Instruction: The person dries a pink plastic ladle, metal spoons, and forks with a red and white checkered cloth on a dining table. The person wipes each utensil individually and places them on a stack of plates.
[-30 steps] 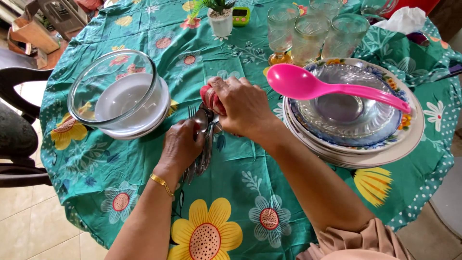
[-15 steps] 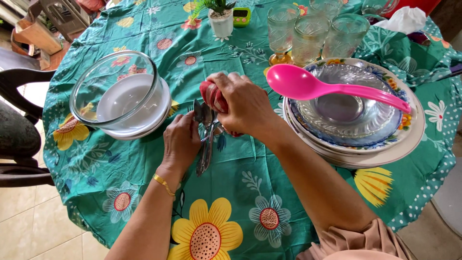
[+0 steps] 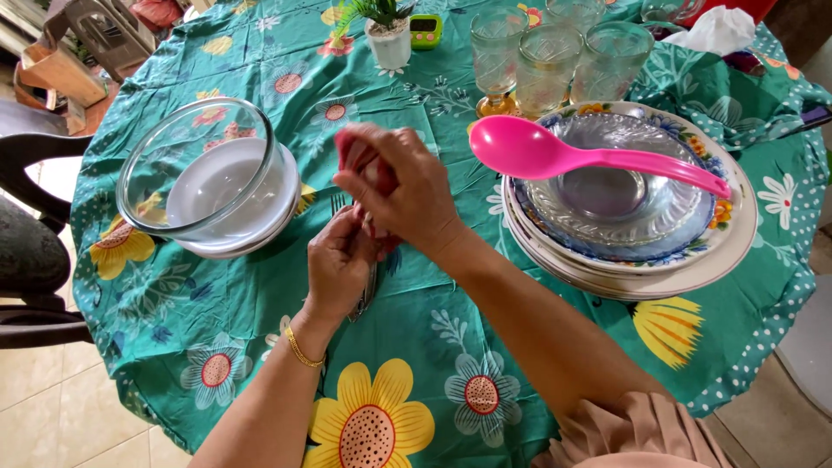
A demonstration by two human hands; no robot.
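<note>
My left hand grips a bunch of metal spoons and forks just above the green flowered tablecloth; only their handles show below the fist. My right hand holds a red cloth wrapped around the upper ends of the cutlery, hiding the bowls and tines. A fork's tines peek out to the left of the cloth. Both hands meet near the table's middle.
A clear glass bowl sits on white plates at the left. A pink plastic spoon lies across glass dishes stacked on plates at the right. Several drinking glasses and a small potted plant stand at the back. A dark chair is left.
My right hand has slid the red cloth up and to the left along the cutlery. My left hand has shifted its grip slightly, and less of the spoon bowls shows.
</note>
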